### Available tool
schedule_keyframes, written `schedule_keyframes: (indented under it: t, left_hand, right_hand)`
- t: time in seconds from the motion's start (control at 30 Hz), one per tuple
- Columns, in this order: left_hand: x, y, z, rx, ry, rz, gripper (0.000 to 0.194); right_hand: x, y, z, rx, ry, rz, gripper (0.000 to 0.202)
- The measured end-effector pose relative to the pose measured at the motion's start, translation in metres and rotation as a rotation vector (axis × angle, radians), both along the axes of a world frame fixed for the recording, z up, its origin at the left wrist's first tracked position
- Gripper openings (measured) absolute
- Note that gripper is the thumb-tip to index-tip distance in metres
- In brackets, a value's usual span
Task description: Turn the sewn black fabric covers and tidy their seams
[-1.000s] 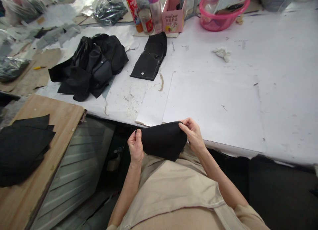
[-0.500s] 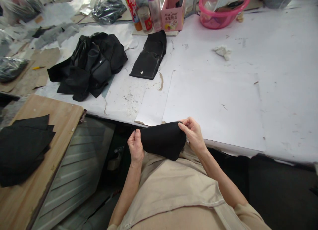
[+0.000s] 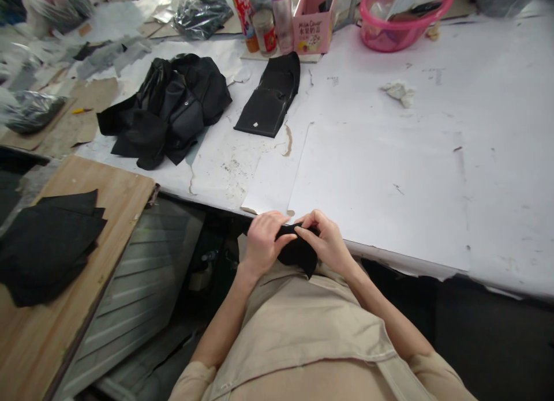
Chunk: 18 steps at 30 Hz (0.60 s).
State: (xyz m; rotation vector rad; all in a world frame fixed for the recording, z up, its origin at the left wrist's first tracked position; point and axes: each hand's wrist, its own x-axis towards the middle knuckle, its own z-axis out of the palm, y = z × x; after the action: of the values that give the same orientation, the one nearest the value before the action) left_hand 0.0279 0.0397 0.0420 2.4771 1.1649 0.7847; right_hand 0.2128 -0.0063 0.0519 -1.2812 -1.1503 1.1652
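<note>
A small black fabric piece (image 3: 299,255) hangs bunched between both hands, just off the front edge of the white-covered table (image 3: 376,187). My left hand (image 3: 265,242) is closed on its left part, with thumb and fingers reaching toward the other hand. Thumb and fingers of my right hand (image 3: 322,239) pinch its top edge. The two hands are close together over the beige apron, and they cover much of the fabric's upper part.
On the table lie a crumpled black fabric heap (image 3: 173,109) and a flat black piece (image 3: 272,95). Behind stand a pink box (image 3: 312,34), bottles and a pink basket (image 3: 389,34). Black pieces (image 3: 47,245) rest on a wooden board (image 3: 125,184) at left.
My left hand has moved right, close to my right hand. The black fabric, stretched between the hands before, is now bunched together. The view has shifted slightly.
</note>
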Motion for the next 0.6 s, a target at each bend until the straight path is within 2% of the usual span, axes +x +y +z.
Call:
schedule_keyframes:
  t: [0.07, 0.17, 0.27, 0.4, 0.5, 0.6]
  left_hand:
    - [0.012, 0.005, -0.001, -0.041, -0.056, -0.089, 0.046]
    - [0.013, 0.008, -0.013, -0.118, -0.176, -0.11, 0.055]
    - [-0.009, 0.002, -0.029, -0.256, -0.204, -0.098, 0.058]
    - [-0.047, -0.011, -0.045, -0.374, -0.217, 0.045, 0.062]
    - [-0.055, -0.015, -0.038, -0.356, -0.161, 0.123, 0.053]
    - [-0.034, -0.017, -0.018, -0.336, -0.078, 0.129, 0.032]
  right_hand:
    - [-0.002, 0.001, 0.003, 0.028, -0.044, 0.021, 0.017]
    - [0.007, -0.001, 0.009, 0.06, -0.091, 0.017, 0.016]
    - [0.021, -0.004, 0.015, 0.064, -0.133, -0.01, 0.016]
    - [0.031, -0.008, 0.015, 0.028, -0.163, -0.029, 0.017]
    - [0.028, -0.008, 0.012, 0.005, -0.169, 0.027, 0.017]
    - [0.016, -0.005, 0.011, -0.007, -0.196, 0.112, 0.015]
